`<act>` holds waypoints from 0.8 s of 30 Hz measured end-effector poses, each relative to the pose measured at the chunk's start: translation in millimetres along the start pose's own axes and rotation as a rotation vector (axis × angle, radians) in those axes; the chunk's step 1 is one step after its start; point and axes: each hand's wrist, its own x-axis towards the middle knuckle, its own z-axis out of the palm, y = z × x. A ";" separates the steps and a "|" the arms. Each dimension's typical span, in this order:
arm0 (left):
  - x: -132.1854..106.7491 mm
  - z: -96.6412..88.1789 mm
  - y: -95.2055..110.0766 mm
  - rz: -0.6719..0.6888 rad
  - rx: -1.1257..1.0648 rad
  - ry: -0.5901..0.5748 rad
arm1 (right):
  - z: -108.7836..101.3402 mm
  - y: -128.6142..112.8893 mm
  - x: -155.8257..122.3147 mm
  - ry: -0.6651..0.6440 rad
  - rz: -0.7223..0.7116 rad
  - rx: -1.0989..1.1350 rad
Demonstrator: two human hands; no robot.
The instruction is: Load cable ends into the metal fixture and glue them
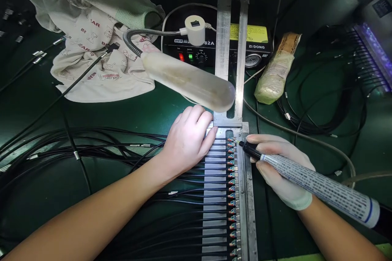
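My left hand lies palm down on the top end of a metal fixture, fingers together, pressing on the black cables clamped in a row. Several small connector ends with exposed wires line the fixture's slot. My right hand, in a thin white glove, grips a long dispensing syringe like a pen. Its dark tip touches the topmost connectors, close to my left fingertips.
A gooseneck lamp hangs over the fixture. Behind it stand a black dispenser controller, two upright metal rails and a wrapped bundle. A printed cloth lies at back left. Loose cables spread left; coiled ones lie right.
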 end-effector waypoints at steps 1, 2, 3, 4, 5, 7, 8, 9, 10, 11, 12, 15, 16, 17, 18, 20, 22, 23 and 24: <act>0.1 0.0 -0.2 -0.002 -0.001 0.000 | 0.2 0.3 0.1 0.002 -0.001 0.003; 0.3 0.0 -0.5 -0.004 -0.002 0.001 | 0.4 0.5 0.1 0.003 -0.001 0.004; 0.5 0.0 -0.7 -0.005 -0.003 0.000 | 0.5 0.6 0.0 0.006 -0.001 0.006; 0.6 0.0 -0.8 -0.006 -0.003 0.000 | 0.6 0.6 -0.1 0.011 0.000 0.008; 0.6 -0.1 -0.9 -0.006 -0.003 -0.003 | 0.7 0.5 -0.2 0.017 0.002 0.008; 0.5 -0.1 -0.9 -0.007 -0.003 -0.004 | 0.5 0.2 -0.6 0.023 -0.003 0.010; 0.2 -0.1 -0.9 -0.006 -0.004 -0.003 | 0.3 0.0 -0.9 0.025 -0.006 0.012; -0.1 0.1 -0.9 -0.004 -0.006 -0.002 | 0.1 -0.2 -1.1 0.023 -0.009 0.012; -0.4 0.2 -0.9 -0.002 -0.007 0.002 | -0.1 -0.4 -1.2 0.019 -0.009 0.011; -0.7 0.4 -0.9 0.000 -0.007 0.006 | -0.3 -0.5 -1.3 0.018 -0.010 0.011; -1.0 0.5 -0.8 0.003 -0.006 0.009 | -0.3 -0.7 -1.3 0.017 -0.007 0.008; -1.1 0.4 -0.7 0.007 -0.005 0.012 | 0.0 -0.9 -1.1 0.016 0.001 0.001; -1.0 0.2 -0.6 0.007 -0.004 0.013 | 0.1 -0.9 -1.0 0.015 0.002 0.000; -0.8 0.0 -0.5 0.007 -0.002 0.013 | 0.1 -1.0 -0.8 0.013 0.000 -0.002; -0.7 -0.2 -0.4 0.006 0.000 0.014 | 0.1 -1.1 -0.7 0.009 -0.003 -0.003; -0.5 -0.2 -0.2 0.005 0.003 0.012 | -0.1 -1.3 -0.6 0.004 -0.010 -0.003; -0.3 0.2 0.0 0.006 0.005 0.011 | -0.3 -1.4 -0.6 0.001 -0.016 -0.003; -0.3 0.5 0.0 0.007 0.005 0.012 | -0.4 -1.4 -0.6 0.001 -0.017 -0.003; -0.2 0.7 -0.1 0.008 0.006 0.014 | -0.4 -1.3 -0.5 0.001 -0.018 -0.003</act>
